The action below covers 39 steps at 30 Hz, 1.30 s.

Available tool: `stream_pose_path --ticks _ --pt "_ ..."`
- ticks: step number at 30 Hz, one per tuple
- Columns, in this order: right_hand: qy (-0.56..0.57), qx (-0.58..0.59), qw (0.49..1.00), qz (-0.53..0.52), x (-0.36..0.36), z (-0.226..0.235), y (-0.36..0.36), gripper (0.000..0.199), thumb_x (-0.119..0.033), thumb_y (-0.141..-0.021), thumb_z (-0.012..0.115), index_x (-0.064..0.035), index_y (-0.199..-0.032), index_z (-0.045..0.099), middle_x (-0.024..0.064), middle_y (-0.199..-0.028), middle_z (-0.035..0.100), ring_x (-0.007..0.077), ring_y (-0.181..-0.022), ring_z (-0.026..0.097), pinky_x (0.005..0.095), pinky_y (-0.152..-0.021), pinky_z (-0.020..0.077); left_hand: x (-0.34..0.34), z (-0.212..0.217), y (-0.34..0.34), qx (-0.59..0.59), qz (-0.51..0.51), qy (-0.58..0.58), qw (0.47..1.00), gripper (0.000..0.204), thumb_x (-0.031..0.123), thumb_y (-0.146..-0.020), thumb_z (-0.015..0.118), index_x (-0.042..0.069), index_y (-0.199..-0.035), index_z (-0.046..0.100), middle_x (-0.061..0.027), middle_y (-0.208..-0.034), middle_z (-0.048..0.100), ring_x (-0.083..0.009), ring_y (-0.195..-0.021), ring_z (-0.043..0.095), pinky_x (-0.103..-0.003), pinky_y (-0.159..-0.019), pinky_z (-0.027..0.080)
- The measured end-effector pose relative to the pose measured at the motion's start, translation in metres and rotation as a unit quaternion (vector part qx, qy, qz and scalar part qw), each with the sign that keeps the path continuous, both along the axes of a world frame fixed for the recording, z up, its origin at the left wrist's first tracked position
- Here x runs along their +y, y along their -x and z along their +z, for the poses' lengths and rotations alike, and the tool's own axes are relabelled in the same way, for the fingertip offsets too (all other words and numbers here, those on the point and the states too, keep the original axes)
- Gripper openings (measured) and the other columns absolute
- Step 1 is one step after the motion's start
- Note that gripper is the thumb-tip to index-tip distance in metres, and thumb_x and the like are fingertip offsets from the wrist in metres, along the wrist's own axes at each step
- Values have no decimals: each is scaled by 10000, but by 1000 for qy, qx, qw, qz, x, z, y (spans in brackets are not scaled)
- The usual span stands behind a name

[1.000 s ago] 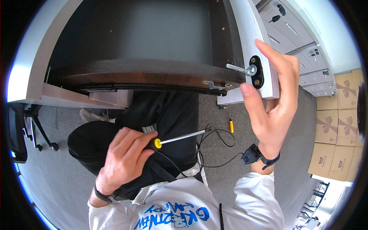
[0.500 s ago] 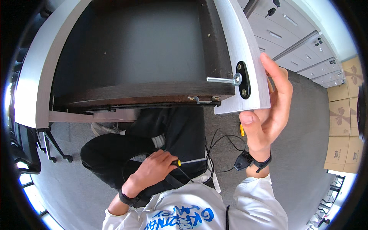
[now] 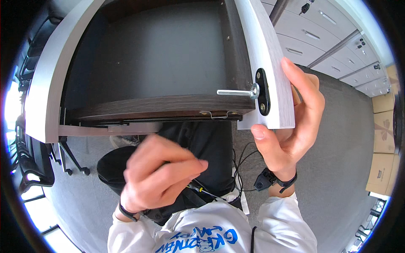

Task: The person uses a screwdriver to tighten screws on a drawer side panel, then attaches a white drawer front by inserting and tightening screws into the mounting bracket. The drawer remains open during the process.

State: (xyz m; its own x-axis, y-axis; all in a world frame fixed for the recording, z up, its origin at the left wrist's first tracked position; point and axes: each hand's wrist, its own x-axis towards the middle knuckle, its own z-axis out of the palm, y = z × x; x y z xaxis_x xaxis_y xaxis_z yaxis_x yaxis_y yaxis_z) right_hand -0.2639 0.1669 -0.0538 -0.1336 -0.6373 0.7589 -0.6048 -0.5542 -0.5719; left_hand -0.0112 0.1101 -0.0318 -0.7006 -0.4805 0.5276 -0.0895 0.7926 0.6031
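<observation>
My right hand (image 3: 295,122) grips the edge of a white wood-grain panel (image 3: 274,84), thumb under its lower corner and fingers along the outer side. Two screws fix a black oval plate (image 3: 263,95) to the panel's inner face, and a long silver bolt (image 3: 236,93) sticks out level from it. The panel adjoins a dark wooden box (image 3: 156,55), like a drawer. My left hand (image 3: 160,173) is slightly blurred, raised below the box with fingers curled in; nothing shows in it. Beneath it, a screwdriver with a yellow-and-black handle (image 3: 197,187) lies on my lap.
A metal bracket (image 3: 219,114) sits on the box's lower edge. Black cable (image 3: 242,162) loops on the floor beside my leg. White drawer cabinets (image 3: 312,33) and stacked cardboard boxes (image 3: 382,130) stand to the right, office chairs (image 3: 36,164) to the left.
My left hand has let go of the screwdriver on my lap and risen toward the box. My right hand keeps its hold on the panel.
</observation>
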Motion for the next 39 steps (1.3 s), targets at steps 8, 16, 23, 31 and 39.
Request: stream_pose_path --ticks 8,16,23,31,39 --pt "0 40 999 -3 0 2 5 866 -420 -820 810 41 -1450 435 152 -1238 542 230 -1116 540 373 -959 449 -31 48 75 -22 56 62 996 383 0 -699 809 14 -1075 739 -109 -973 721 -253 -865 664 -330 -751 524" --pt "20 14 1000 -5 -2 -6 2 924 -530 -827 802 27 -1462 427 141 -1242 551 210 -1081 559 341 -933 432 -32 41 82 13 79 39 996 238 -100 -688 791 -10 -903 740 -84 -819 708 -198 -709 673 -276 -626 528" --pt "-4 -27 1000 -7 4 -5 -2 978 -603 -812 808 24 -1463 435 135 -1257 556 206 -1099 572 339 -941 440 -40 44 84 9 70 60 996 214 -98 -700 798 -19 -890 741 -93 -776 675 -189 -674 660 -273 -593 504" --pt "-43 -31 998 -41 9 -2 -4 1017 -663 -789 806 17 -1457 452 122 -1267 570 206 -1123 587 349 -978 444 -27 53 84 41 101 -35 993 246 -84 -672 809 -1 -897 756 -80 -750 638 -176 -666 636 -271 -567 469" --pt "-85 -90 985 -116 12 2 -18 1012 -658 -786 811 20 -1451 461 143 -1319 573 223 -1181 587 366 -1030 433 -37 44 76 13 85 107 990 273 -16 -587 820 34 -851 770 -41 -732 573 -171 -634 513 -304 -528 376"
